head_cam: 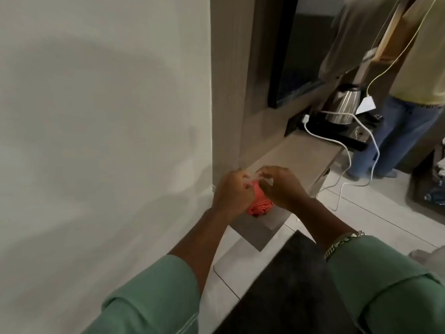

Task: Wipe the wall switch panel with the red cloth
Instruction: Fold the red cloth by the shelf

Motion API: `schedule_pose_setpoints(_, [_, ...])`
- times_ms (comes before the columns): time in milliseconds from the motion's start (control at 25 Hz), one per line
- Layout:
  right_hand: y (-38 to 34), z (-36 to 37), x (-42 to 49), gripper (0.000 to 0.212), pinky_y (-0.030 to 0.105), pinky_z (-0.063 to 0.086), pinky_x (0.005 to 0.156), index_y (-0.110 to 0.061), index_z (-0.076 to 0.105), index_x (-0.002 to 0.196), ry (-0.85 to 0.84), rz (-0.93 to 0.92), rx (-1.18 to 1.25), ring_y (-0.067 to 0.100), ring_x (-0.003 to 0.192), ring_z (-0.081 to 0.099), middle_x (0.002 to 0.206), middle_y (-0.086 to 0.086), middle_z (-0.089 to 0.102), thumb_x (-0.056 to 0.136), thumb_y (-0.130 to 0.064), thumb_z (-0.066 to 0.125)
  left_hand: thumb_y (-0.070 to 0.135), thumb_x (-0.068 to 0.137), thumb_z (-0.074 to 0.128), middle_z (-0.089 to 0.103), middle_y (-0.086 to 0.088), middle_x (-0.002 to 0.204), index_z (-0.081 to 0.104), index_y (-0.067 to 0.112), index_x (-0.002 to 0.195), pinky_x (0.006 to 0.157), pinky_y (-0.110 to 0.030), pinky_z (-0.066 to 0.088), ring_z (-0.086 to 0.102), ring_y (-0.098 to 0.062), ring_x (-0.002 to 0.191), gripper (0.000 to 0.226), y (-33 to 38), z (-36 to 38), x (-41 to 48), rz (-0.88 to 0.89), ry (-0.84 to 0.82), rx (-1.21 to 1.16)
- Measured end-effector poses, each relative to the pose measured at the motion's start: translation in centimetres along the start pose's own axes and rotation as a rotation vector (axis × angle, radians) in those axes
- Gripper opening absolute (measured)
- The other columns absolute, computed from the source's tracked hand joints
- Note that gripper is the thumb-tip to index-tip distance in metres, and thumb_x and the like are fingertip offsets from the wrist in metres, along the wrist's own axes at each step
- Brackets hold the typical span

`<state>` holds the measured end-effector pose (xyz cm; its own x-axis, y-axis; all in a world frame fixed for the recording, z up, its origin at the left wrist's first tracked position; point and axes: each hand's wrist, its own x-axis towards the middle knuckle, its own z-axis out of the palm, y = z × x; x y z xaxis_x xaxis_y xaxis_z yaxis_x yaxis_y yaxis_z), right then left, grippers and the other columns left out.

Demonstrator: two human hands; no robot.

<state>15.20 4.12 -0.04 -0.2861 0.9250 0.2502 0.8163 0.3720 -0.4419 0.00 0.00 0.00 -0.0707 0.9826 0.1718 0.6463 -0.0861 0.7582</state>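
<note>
Right now both hands meet over the near corner of the wooden tabletop (pixel 301 150), bunching the red cloth (pixel 260 205) between them. Left hand (pixel 232 194) has a closed grip on the cloth's left side, fingers curled round it. Right hand (pixel 280 186) pinches the cloth's top edge with its fingertips; the rest of that hand is arched above. Cloth sits wadded, hanging slightly below the hands, touching or just above the tabletop, can't tell which.

Switch panel: not visible anywhere in view. Plain white wall (pixel 96 116) fills the left; no plate on it here. So which way the cloth must travel is unknown from this shot. Left hand is nearer the wall, judged the likelier one to carry the cloth if the panel is on that side.

Far right: kettle (pixel 343 106) on a black tray (pixel 337 135), white cable (pixel 346 150) trailing down, another person standing (pixel 395 131). All well apart from the hands.

Step looks like readying the cloth; wiping not yet begun.
</note>
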Motion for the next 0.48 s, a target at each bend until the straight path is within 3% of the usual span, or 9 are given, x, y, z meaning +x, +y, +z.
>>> schedule_pose_setpoints(80, [2.7,2.6,0.7,0.025,0.036,0.052,0.087,-0.011,0.07,0.112,-0.094,0.025,-0.042,0.03,0.102,0.066,0.115,0.013,0.073,0.09,-0.009,0.056,0.016,0.084,0.061,0.072,-0.01,0.108,0.068,0.01,0.108,0.092,-0.04,0.056,0.065,-0.026,0.099,0.026,-2.2,3.1,0.9,-0.104,-0.034,-0.027])
schedule_pose_setpoints(240, [6.7,7.0,1.8,0.042,0.043,0.043,0.108,-0.019,0.054,0.137,-0.267,0.116,-0.038,0.039,0.126,0.053,0.142,0.018,0.053,0.095,-0.024,0.056,0.014,0.083,0.066,0.068,-0.01,0.117,0.063,0.01,0.118,0.088,-0.027,0.046,0.055,-0.018,0.096,0.035,-5.9,7.3,1.8,-0.354,-0.075,-0.158])
schedule_pose_setpoints(400, [8.8,9.6,2.7,0.042,0.044,0.041,0.108,-0.025,0.052,0.138,-0.228,0.123,0.039,0.037,0.132,0.048,0.149,0.015,0.047,0.097,-0.032,0.056,0.019,0.084,0.071,0.065,-0.01,0.119,0.056,0.013,0.123,0.098,-0.044,0.056,0.063,-0.029,0.107,0.043,-6.9,9.2,3.3,-0.625,0.034,-0.527])
schedule_pose_setpoints(480, [8.6,10.0,2.0,0.038,0.04,0.04,0.104,-0.023,0.057,0.133,-0.171,0.103,0.083,0.034,0.13,0.048,0.145,0.013,0.05,0.096,-0.031,0.058,0.016,0.085,0.07,0.067,-0.012,0.113,0.06,0.014,0.108,0.091,-0.046,0.059,0.065,-0.031,0.101,0.025,-6.7,9.2,3.3,-0.694,0.046,-0.65])
